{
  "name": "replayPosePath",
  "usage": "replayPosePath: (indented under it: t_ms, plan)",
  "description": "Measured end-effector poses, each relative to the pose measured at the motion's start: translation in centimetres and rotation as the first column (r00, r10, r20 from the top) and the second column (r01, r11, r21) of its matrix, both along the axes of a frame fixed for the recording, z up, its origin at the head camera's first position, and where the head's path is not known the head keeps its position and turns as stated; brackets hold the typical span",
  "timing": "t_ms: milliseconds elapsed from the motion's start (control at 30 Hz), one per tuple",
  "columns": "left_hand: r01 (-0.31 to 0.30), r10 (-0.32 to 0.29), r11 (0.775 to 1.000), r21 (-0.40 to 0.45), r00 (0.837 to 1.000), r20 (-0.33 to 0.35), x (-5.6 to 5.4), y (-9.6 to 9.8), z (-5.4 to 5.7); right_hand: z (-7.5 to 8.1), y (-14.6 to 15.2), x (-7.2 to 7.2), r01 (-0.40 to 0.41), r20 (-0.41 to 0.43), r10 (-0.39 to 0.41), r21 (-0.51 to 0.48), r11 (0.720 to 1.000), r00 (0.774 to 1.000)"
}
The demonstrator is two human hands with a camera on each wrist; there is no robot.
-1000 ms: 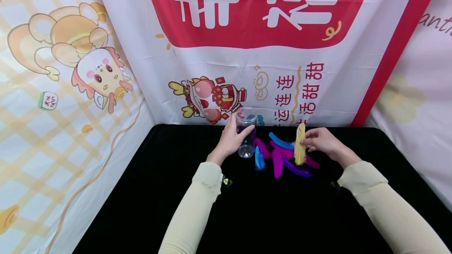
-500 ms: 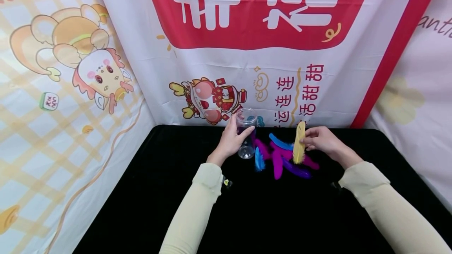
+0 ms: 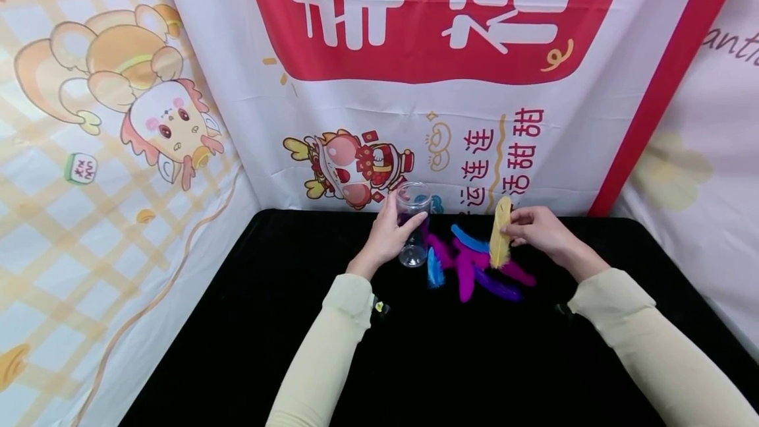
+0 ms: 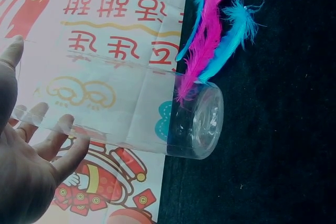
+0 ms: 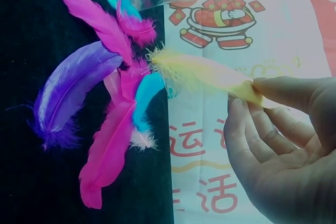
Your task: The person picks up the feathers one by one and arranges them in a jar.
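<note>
My left hand (image 3: 388,232) grips a clear plastic jar (image 3: 413,252), which stands upright on the black table; its fingers and thumb wrap the upper part. In the left wrist view the jar (image 4: 131,103) is see-through and shows no feather inside. Between thumb and forefinger my right hand (image 3: 542,232) pinches a yellow feather (image 3: 500,242), held upright above the pile. In the right wrist view the yellow feather's (image 5: 205,72) fluffy end points away from the fingers. Below it lie magenta feathers (image 3: 466,275), a purple feather (image 3: 498,287) and blue feathers (image 3: 435,269), partly overlapping.
A black cloth covers the table (image 3: 415,361). Behind its far edge hangs a white and red printed banner (image 3: 367,104). To the left is a patterned cloth wall (image 3: 118,216), and a pale one (image 3: 694,183) rises on the right.
My right hand has lifted the yellow feather slightly upward and a little to the left. The left hand and jar stay where they were, and the feather pile looks unchanged.
</note>
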State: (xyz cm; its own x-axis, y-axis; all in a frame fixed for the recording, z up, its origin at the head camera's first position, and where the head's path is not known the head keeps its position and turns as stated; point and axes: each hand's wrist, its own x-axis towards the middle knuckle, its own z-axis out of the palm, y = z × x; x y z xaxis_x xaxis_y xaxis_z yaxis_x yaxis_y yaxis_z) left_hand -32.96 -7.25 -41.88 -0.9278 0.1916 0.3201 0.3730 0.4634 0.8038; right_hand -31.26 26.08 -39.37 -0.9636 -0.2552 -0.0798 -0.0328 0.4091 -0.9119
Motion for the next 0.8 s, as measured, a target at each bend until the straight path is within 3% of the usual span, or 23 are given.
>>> replayPosePath:
  t_ms: [400,800]
  plan:
    - [0.005,-0.005,1.0,-0.008,1.0,0.004,-0.1,0.0,-0.2,0.5,-0.7,-0.1,0.011,-0.016,-0.012,-0.018,1.0,1.0]
    - [0.009,-0.009,1.0,0.0,1.0,-0.002,-0.3,0.0,-0.1,2.5,-1.9,-0.2,0.006,-0.06,-0.007,-0.02,1.0,0.998]
